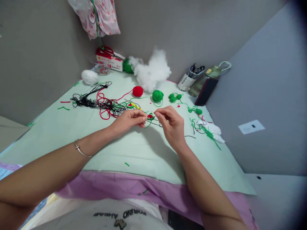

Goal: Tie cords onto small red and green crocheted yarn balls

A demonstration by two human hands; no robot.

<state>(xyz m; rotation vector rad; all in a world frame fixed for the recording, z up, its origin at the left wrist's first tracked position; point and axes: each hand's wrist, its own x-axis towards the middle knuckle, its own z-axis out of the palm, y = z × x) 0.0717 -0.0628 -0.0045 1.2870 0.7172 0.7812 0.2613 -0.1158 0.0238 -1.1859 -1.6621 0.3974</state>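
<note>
My left hand (129, 122) pinches a small red and green crocheted piece (150, 117) above the middle of the table. Just right of it, my right hand (170, 125) is closed in a pinch, thumb against index finger. Whatever those fingertips hold is too thin to make out. Black yarn (157, 124) runs from beside the piece toward my right hand. Behind my left hand lies another small red and green piece (130, 105) with a yellow tool (136, 106) next to it.
Tangled black yarn (86, 99), a white yarn ball (89, 77), a red ball (137, 91) and a green ball (157, 95) lie on the table. White stuffing (153, 72), scissors (106, 51) on a box, a pen cup (188, 80), bottle (212, 72) and phone (206, 92) stand behind.
</note>
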